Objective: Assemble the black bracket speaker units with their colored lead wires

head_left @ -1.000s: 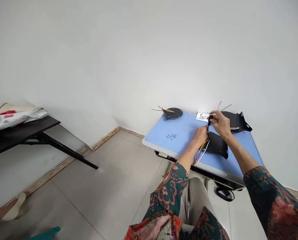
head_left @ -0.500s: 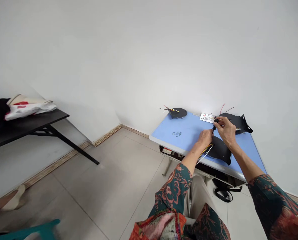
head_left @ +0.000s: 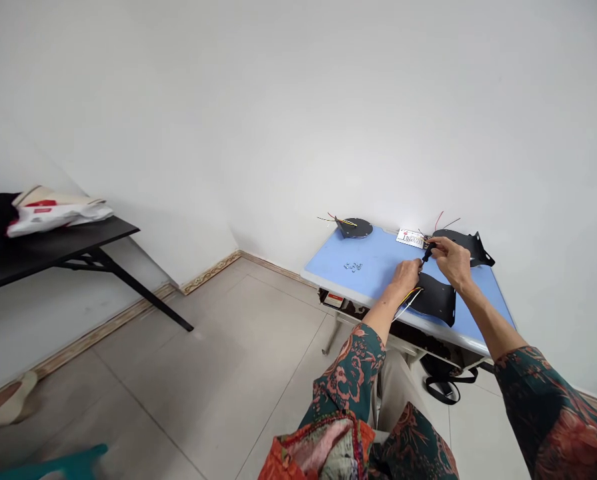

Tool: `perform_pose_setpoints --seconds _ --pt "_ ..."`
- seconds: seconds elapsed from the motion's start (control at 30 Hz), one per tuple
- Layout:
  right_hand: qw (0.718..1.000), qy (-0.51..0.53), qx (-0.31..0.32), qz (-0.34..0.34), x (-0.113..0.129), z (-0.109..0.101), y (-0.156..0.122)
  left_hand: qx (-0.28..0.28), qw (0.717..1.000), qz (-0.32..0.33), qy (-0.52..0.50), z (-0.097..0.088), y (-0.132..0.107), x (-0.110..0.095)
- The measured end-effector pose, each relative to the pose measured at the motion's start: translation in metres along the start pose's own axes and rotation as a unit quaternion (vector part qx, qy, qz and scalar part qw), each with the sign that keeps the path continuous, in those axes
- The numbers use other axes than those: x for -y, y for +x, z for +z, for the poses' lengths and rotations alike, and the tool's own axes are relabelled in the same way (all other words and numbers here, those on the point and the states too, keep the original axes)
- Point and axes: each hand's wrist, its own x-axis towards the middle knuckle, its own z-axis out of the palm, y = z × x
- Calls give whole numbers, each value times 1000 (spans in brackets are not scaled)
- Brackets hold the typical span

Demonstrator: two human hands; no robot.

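Observation:
My left hand (head_left: 406, 275) and my right hand (head_left: 451, 261) meet over a blue folding table (head_left: 358, 267), pinching a small black wire connector (head_left: 427, 253) between their fingertips. Yellow and white wires (head_left: 409, 299) run from below my left hand to a curved black metal plate (head_left: 437, 300). Behind my right hand lies a similar black bracket (head_left: 458, 239) with thin red wires. A round black plate (head_left: 353, 227) with coloured wires sits at the far left of the tabletop. A printed white card (head_left: 410, 238) lies at the back edge.
Several small screws (head_left: 352, 267) lie on the blue tabletop. A dark table (head_left: 53, 250) with a white plastic bag (head_left: 53, 213) stands at left. A black strap (head_left: 443, 390) lies under the blue table. A foot (head_left: 8, 403) shows at the lower left.
My view has swung, shifting the table across the frame. Both hands stay together on the black connector, and the near black plate sits slightly differently.

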Motion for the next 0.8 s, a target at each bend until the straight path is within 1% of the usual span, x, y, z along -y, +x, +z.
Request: perform_pose_setpoints --seconds 0.1,0.2,0.27,0.33,0.4,0.5,0.6,0.73,0.8 --pt "999 -20 -8 -28 3 4 -2 -3 1000 -4 1 1 1 0" --pt "997 -42 -31 -61 6 10 -2 -10 1000 -8 2 2 2 1" --pt "996 -40 -35 -66 6 12 -1 -13 1000 -8 1 2 2 1" --pt "998 -28 -18 -54 5 12 1 -16 1000 -8 -2 2 2 2" --pt "999 -7 15 -41 3 9 3 -17 1000 -7 -5 3 2 3" --pt "998 22 45 -38 0 5 5 -19 1000 -8 -11 3 2 3" --pt "999 22 34 -32 1 6 1 -23 1000 -9 -17 3 1 3" --pt "1000 13 10 0 -1 12 -4 -26 999 -6 -29 3 0 3" --pt "1000 19 19 8 -3 13 -3 -25 999 -3 -37 3 -1 5"
